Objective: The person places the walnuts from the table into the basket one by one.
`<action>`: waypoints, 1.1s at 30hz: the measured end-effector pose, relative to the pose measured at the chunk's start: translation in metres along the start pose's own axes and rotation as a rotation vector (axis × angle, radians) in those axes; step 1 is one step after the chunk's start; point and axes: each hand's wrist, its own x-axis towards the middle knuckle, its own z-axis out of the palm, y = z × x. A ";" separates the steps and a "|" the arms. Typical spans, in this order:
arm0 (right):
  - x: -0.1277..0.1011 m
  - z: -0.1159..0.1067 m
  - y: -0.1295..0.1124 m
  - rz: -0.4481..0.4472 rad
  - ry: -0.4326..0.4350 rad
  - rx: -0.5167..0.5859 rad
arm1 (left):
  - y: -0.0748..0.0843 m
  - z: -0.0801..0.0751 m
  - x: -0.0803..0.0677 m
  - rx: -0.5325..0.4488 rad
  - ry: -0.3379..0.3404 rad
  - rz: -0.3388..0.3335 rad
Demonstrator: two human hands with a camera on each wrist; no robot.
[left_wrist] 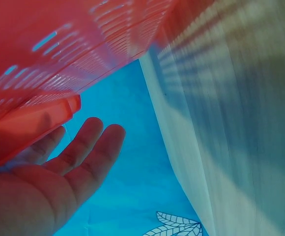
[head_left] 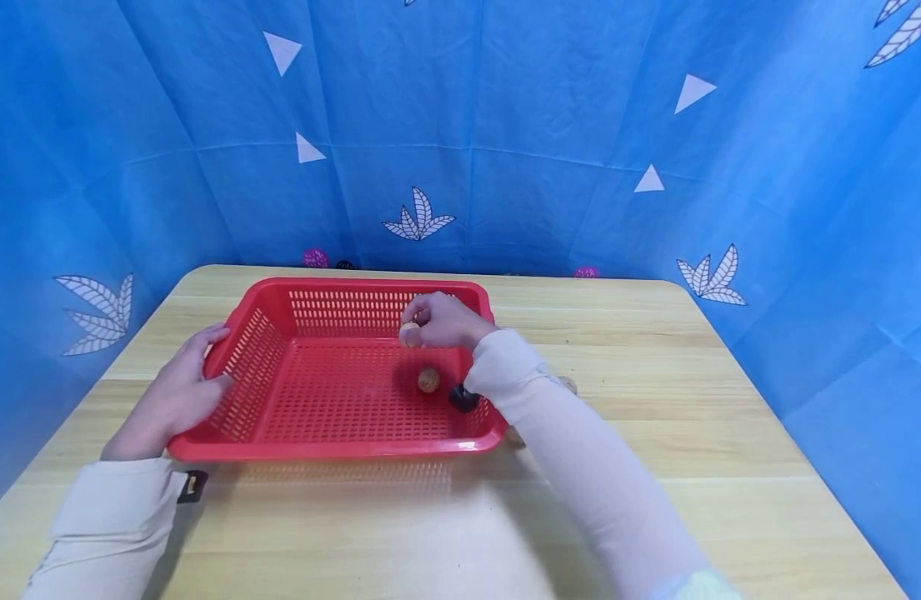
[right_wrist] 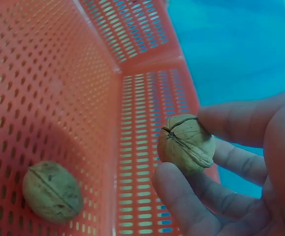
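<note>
A red plastic basket (head_left: 332,451) with slotted walls stands on the wooden table. At its left end my left hand (head_left: 182,387) holds the rim, thumb over the inner side and fingers along the outside. Over the basket's right part, my right hand (head_left: 448,321) pinches a walnut (right_wrist: 186,142) between thumb and fingertips; a crack shows in its shell. Below that hand, a second walnut (head_left: 428,380) lies on the basket floor, also seen in the right wrist view.
Right of the basket, more walnuts lie on the table, one walnut (head_left: 568,384) partly behind my right sleeve and another walnut (head_left: 515,437) by the basket's front right corner. A blue patterned curtain (head_left: 535,108) hangs round the table (head_left: 693,400).
</note>
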 end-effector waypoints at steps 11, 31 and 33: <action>0.014 0.011 0.002 0.067 -0.061 -0.204 | 0.000 -0.001 0.002 0.021 -0.001 0.006; -0.003 0.022 -0.015 0.317 -0.204 -0.086 | -0.001 -0.001 0.001 -0.008 0.001 -0.001; -0.007 0.023 -0.017 0.341 -0.211 -0.061 | -0.001 -0.001 0.001 -0.006 -0.002 -0.001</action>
